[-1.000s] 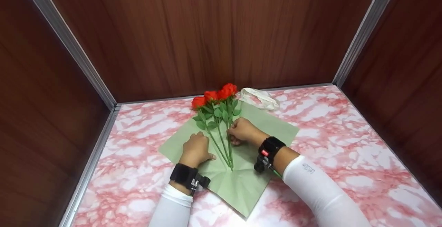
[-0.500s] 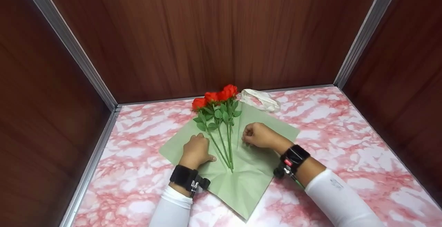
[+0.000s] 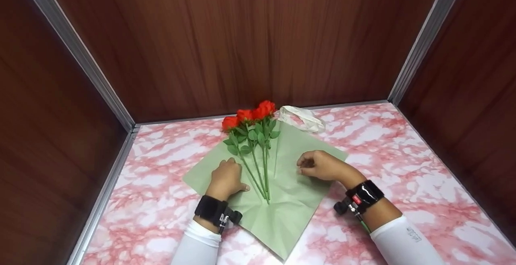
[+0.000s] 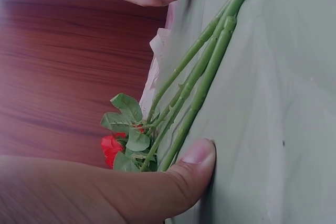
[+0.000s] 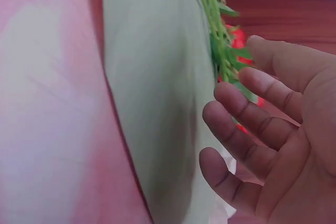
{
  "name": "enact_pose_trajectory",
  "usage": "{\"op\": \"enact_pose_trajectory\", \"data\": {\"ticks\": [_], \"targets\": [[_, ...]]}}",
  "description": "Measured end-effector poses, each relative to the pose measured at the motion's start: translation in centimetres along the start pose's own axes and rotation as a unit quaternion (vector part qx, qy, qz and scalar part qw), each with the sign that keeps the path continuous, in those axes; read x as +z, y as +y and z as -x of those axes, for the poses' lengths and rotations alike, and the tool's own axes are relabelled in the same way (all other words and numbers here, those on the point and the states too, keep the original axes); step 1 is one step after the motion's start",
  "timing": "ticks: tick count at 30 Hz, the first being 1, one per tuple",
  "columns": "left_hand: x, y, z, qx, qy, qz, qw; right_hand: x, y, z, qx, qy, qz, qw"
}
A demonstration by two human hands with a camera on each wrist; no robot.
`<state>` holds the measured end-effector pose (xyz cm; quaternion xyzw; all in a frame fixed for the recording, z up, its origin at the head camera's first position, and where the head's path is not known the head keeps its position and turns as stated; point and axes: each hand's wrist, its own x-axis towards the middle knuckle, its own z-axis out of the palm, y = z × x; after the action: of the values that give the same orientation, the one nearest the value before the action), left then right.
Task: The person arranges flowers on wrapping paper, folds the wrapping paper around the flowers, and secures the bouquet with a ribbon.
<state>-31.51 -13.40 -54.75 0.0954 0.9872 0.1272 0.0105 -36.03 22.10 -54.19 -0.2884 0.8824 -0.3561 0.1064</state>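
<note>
Red roses (image 3: 265, 110) with green leaves lie on a sheet of pale green wrapping paper (image 3: 288, 224); their stems (image 3: 258, 174) converge toward the near corner. My left hand (image 3: 227, 178) rests on the paper just left of the stems. Its thumb (image 4: 191, 174) lies along the sheet near the stems in the left wrist view; its other fingers are mostly hidden there. Over the right part of the paper, my right hand (image 3: 320, 165) holds nothing, apart from the roses. The right wrist view shows its fingers (image 5: 247, 135) loosely bent and spread.
A loose bundle of cream ribbon (image 3: 302, 118) lies behind the paper, right of the blooms. The pink and white marbled tabletop (image 3: 403, 152) is bordered by dark wood panels (image 3: 242, 47) at the back and on both sides, with metal corner strips.
My right hand has let go of a rose stem and moved right, away from the roses, its fingers loosening. The left hand stays in place on the paper.
</note>
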Motion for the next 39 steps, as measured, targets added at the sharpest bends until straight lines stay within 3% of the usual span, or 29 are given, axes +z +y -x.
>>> {"op": "enact_pose_trajectory", "data": {"ticks": [14,21,33,39], "targets": [[0.1,0.6,0.1,0.013,-0.005,-0.009,0.9999,-0.1,0.6,1.4,-0.028,-0.036,0.0,0.999],[-0.1,0.9,0.3,0.015,-0.011,-0.022,0.9996,0.3,-0.2,1.8,-0.03,-0.055,0.008,0.998],[-0.3,0.7,0.2,0.039,-0.016,-0.027,0.9988,0.5,-1.1,2.5,-0.08,-0.103,0.115,0.9848],[-0.3,0.3,0.2,0.049,-0.012,-0.02,0.9985,0.5,-1.4,2.9,-0.066,-0.126,0.13,0.9812]]}}
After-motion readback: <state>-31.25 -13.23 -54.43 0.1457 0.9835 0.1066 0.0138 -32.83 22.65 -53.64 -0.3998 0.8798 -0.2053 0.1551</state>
